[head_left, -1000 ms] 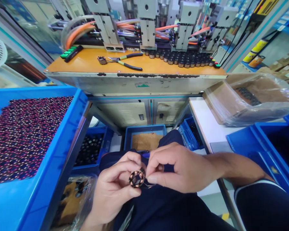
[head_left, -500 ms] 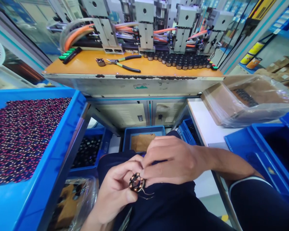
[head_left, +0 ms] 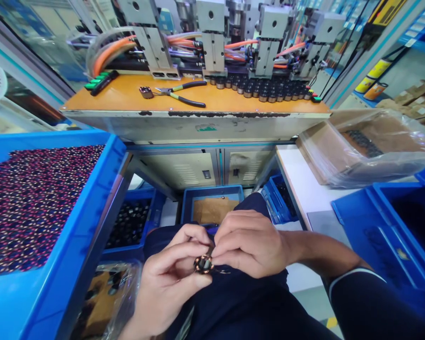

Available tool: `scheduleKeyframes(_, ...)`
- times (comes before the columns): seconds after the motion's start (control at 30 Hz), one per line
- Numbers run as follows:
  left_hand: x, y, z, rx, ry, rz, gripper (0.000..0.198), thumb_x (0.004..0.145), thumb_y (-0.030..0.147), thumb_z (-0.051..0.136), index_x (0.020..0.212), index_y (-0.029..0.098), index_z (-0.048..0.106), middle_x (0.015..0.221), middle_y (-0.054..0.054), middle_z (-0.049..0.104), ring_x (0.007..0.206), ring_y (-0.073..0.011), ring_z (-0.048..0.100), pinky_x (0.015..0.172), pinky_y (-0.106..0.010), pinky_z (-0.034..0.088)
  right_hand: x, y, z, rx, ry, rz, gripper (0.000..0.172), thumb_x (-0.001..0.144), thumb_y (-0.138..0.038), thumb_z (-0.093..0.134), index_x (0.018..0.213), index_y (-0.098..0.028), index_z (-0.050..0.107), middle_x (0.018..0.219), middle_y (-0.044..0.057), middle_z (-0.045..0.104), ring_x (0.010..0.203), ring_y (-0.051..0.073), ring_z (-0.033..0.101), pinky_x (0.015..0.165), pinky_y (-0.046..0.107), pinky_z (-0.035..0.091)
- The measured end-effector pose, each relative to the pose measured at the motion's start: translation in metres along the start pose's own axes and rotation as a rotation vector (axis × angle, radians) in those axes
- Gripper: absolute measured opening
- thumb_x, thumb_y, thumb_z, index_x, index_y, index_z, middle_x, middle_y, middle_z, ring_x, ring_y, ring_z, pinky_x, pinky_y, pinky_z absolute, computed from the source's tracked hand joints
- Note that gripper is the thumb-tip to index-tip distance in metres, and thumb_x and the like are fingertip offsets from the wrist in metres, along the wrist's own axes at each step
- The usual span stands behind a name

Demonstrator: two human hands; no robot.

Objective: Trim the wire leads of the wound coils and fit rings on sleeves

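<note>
A small ring-shaped motor stator (head_left: 203,265) with copper windings is held above my lap, its open face turned toward me. My left hand (head_left: 173,269) is closed around its left side, thumb below and fingers above. With fingers pinched together, my right hand (head_left: 251,243) grips at the stator's upper right edge; the fingertips' exact hold is partly hidden. Thin wire leads (head_left: 222,271) stick out to the right beneath the right fingers.
On the orange bench (head_left: 109,101) lie pliers (head_left: 184,94), a single stator (head_left: 146,92) and rows of dark cylindrical parts (head_left: 265,89). A blue tray (head_left: 102,179) of wound parts stands left. A plastic-lined carton (head_left: 315,156) and a blue bin (head_left: 378,226) stand right.
The stator has tilted and shifted slightly right between my hands. My right hand has lowered a little, and the wire leads now point more sideways than downward.
</note>
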State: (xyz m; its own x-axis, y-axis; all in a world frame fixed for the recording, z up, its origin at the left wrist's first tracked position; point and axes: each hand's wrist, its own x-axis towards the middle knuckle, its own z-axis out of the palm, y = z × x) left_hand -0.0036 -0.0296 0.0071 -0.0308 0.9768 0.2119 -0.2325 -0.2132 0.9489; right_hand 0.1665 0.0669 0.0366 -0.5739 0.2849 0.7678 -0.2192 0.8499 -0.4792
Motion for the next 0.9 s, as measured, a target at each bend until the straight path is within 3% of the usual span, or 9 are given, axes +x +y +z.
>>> scheduleKeyframes(0.13, 0.002, 0.006, 0.002, 0.107, 0.075, -0.050, 0.054, 0.066, 0.020, 0.086, 0.116, 0.034, 0.071, 0.099, -0.004, 0.067, 0.084, -0.0151, 0.067, 0.070, -0.019, 0.055, -0.004, 0.002, 0.005, -0.017, 0.055, -0.015, 0.012, 0.098, -0.017, 0.055, 0.087, -0.014, 0.059, 0.075, 0.005, 0.064, 0.072, 0.011, 0.063, 0.068, 0.021, 0.052)
scheduleKeyframes(0.27, 0.001, 0.009, 0.002, 0.158, -0.004, -0.119, 0.024, 0.079, 0.026, 0.076, 0.103, 0.025, 0.073, 0.078, -0.002, 0.069, 0.067, -0.0113, 0.065, 0.063, -0.015, 0.055, -0.006, 0.004, 0.006, -0.058, 0.078, -0.042, 0.009, 0.096, -0.015, 0.056, 0.088, -0.013, 0.059, 0.076, 0.005, 0.065, 0.071, 0.012, 0.062, 0.066, 0.023, 0.052)
scheduleKeyframes(0.37, -0.004, 0.007, 0.004, 0.115, 0.067, -0.104, 0.019, 0.086, 0.017, 0.067, 0.103, 0.027, 0.069, 0.074, 0.001, 0.069, 0.060, -0.0098, 0.067, 0.061, -0.015, 0.055, -0.008, 0.004, 0.008, -0.114, 0.103, -0.041, 0.009, 0.095, -0.015, 0.057, 0.087, -0.012, 0.060, 0.076, 0.006, 0.065, 0.070, 0.013, 0.062, 0.064, 0.025, 0.052)
scheduleKeyframes(0.57, -0.001, 0.000, 0.005, -0.018, 0.046, 0.065, 0.032, 0.080, 0.005, 0.071, 0.103, 0.027, 0.069, 0.105, -0.003, 0.069, 0.081, -0.0123, 0.072, 0.073, -0.022, 0.060, -0.010, 0.000, 0.009, -0.139, 0.158, 0.037, 0.007, 0.092, -0.011, 0.060, 0.086, -0.010, 0.062, 0.075, 0.009, 0.065, 0.070, 0.015, 0.062, 0.064, 0.027, 0.052)
scheduleKeyframes(0.67, 0.001, -0.002, 0.007, -0.138, -0.006, 0.185, 0.022, 0.072, 0.013, 0.082, 0.090, 0.020, 0.070, 0.111, -0.006, 0.069, 0.102, -0.0196, 0.070, 0.089, -0.031, 0.058, -0.007, -0.007, 0.004, -0.128, 0.093, 0.079, 0.006, 0.091, -0.009, 0.059, 0.087, -0.011, 0.062, 0.075, 0.009, 0.065, 0.068, 0.015, 0.061, 0.062, 0.028, 0.052)
scheduleKeyframes(0.77, 0.000, -0.005, 0.010, -0.361, -0.053, 0.227, 0.025, 0.067, 0.022, 0.087, 0.080, 0.019, 0.066, 0.098, -0.004, 0.073, 0.110, -0.0259, 0.068, 0.100, -0.043, 0.052, -0.001, -0.015, -0.005, -0.100, -0.041, 0.059, 0.009, 0.093, -0.008, 0.054, 0.090, -0.012, 0.061, 0.076, 0.007, 0.064, 0.069, 0.015, 0.062, 0.062, 0.029, 0.054)
scheduleKeyframes(0.83, -0.001, -0.006, 0.009, -0.486, -0.043, 0.168, 0.032, 0.066, 0.033, 0.088, 0.086, 0.021, 0.066, 0.094, -0.004, 0.073, 0.114, -0.0273, 0.066, 0.103, -0.046, 0.049, 0.003, -0.019, -0.008, -0.110, -0.121, 0.014, 0.010, 0.095, -0.009, 0.053, 0.090, -0.012, 0.061, 0.076, 0.006, 0.064, 0.070, 0.015, 0.063, 0.064, 0.029, 0.055)
scheduleKeyframes(0.9, -0.001, -0.004, 0.005, -0.490, -0.041, 0.025, 0.042, 0.069, 0.046, 0.084, 0.097, 0.020, 0.068, 0.098, -0.006, 0.071, 0.110, -0.0236, 0.066, 0.099, -0.038, 0.050, 0.008, -0.022, -0.009, -0.147, -0.168, -0.021, 0.011, 0.097, -0.010, 0.053, 0.089, -0.013, 0.061, 0.076, 0.005, 0.064, 0.069, 0.013, 0.063, 0.065, 0.028, 0.056)
